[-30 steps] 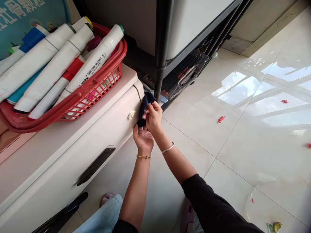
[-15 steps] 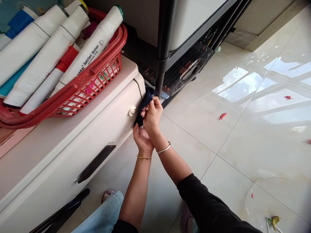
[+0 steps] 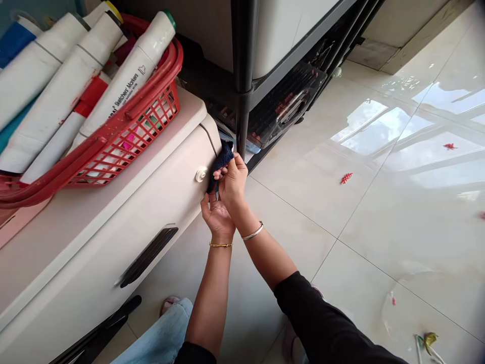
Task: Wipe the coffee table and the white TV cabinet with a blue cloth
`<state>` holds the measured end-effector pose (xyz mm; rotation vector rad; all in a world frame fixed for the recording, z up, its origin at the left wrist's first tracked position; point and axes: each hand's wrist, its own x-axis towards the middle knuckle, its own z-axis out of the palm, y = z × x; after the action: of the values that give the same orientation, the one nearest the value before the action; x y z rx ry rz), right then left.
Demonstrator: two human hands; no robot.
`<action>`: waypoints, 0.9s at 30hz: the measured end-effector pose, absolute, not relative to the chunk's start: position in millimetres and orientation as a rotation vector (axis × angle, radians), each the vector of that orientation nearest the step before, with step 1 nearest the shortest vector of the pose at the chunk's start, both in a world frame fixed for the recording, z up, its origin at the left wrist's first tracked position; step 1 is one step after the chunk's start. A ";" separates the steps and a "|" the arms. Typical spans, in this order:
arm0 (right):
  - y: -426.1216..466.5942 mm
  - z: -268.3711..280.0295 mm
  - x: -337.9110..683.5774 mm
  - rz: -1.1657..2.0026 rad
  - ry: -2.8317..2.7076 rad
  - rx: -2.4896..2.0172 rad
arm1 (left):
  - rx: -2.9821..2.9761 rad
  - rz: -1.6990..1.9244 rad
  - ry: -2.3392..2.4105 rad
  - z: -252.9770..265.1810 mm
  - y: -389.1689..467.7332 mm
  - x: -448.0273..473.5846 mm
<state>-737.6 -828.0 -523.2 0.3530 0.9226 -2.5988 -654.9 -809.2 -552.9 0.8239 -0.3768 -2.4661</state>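
Note:
A dark navy cloth (image 3: 223, 157) is bunched between my two hands, beside the corner of a white drawer cabinet (image 3: 166, 197). My right hand (image 3: 233, 179) pinches the cloth's upper part, close to a black shelf post (image 3: 242, 121). Below it, my left hand (image 3: 219, 215) has its fingers closed on the cloth's lower end; some fingertips are hidden. My wrists nearly touch. A round white knob (image 3: 200, 174) on the cabinet's end lies just left of the cloth.
A red plastic basket (image 3: 125, 146) full of large white markers (image 3: 129, 81) stands on the cabinet. Behind the post, a dark clear-lidded case (image 3: 288, 108) sits on the low shelf. Small red scraps (image 3: 346, 178) and a withered leaf (image 3: 429, 341) lie on the tiled floor.
Both hands and the cloth have shifted slightly left and away from the post, showing more of the cloth's top end. The view has moved a little too.

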 end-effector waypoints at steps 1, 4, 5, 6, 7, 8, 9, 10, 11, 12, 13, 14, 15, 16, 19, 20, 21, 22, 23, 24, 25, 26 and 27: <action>-826.3 -529.1 -736.6 -2.592 0.921 0.386 | 0.841 -2.465 -0.377 -555.4 -810.4 -655.7; -823.0 -539.0 -734.1 -2.574 0.882 0.454 | 0.935 -2.499 -0.300 -561.3 -813.8 -659.2; -822.8 -538.0 -733.9 -2.575 0.860 0.443 | 0.975 -2.525 -0.259 -561.7 -815.1 -660.8; -823.0 -534.8 -734.1 -2.584 0.839 0.423 | 1.015 -2.553 -0.220 -561.2 -816.7 -662.5; -823.5 -529.4 -734.5 -2.596 0.823 0.401 | 1.049 -2.579 -0.188 -560.0 -818.4 -664.1; -824.2 -522.6 -735.0 -2.605 0.817 0.384 | 1.078 -2.599 -0.164 -558.6 -820.2 -665.7; -824.8 -514.9 -735.6 -2.609 0.817 0.372 | 1.099 -2.613 -0.150 -557.3 -822.1 -667.1; -825.3 -506.8 -736.1 -2.610 0.819 0.364 | 1.119 -2.622 -0.144 -556.7 -824.0 -668.0; -825.7 -499.2 -736.6 -2.608 0.824 0.359 | 1.135 -2.627 -0.148 -557.0 -825.7 -668.3; -825.7 -492.4 -737.1 -2.603 0.832 0.351 | 1.141 -2.630 -0.160 -558.6 -827.3 -668.0; -825.6 -486.9 -737.7 -2.596 0.844 0.338 | 1.136 -2.628 -0.187 -561.4 -828.6 -667.0; -825.4 -483.0 -738.5 -2.587 0.861 0.326 | 1.113 -2.620 -0.228 -565.1 -829.6 -665.4; -825.1 -480.9 -739.5 -2.573 0.883 0.317 | 1.079 -2.604 -0.277 -569.3 -830.4 -663.5; -824.7 -480.5 -740.7 -2.556 0.908 0.312 | 1.044 -2.582 -0.324 -573.7 -830.9 -661.4; -823.5 -488.1 -744.3 -2.512 0.957 0.326 | 1.013 -2.526 -0.401 -583.1 -831.2 -656.9; -823.2 -492.3 -745.1 -2.505 0.963 0.335 | 1.028 -2.514 -0.396 -584.4 -831.0 -656.5; -822.9 -496.5 -745.5 -2.498 0.965 0.341 | 1.042 -2.500 -0.383 -584.7 -830.6 -656.6; -822.6 -500.4 -745.7 -2.493 0.966 0.343 | 1.052 -2.484 -0.368 -584.4 -830.1 -657.1; -822.5 -503.7 -745.6 -2.488 0.966 0.341 | 1.060 -2.467 -0.355 -583.5 -829.6 -657.8; -822.5 -506.4 -745.2 -2.486 0.964 0.335 | 1.065 -2.451 -0.348 -582.3 -829.0 -658.7; -822.6 -508.4 -744.7 -2.488 0.960 0.327 | 1.067 -2.444 -0.349 -581.1 -828.4 -659.4; -822.7 -510.0 -744.0 -2.493 0.953 0.317 | 1.062 -2.447 -0.353 -579.8 -827.9 -659.9; -822.8 -511.6 -743.3 -2.500 0.945 0.310 | 1.052 -2.454 -0.355 -578.7 -827.5 -660.2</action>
<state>-743.3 -822.8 -511.6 0.3101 0.9453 -2.5002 -660.2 -827.5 -578.7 1.0522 -0.3555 -2.4540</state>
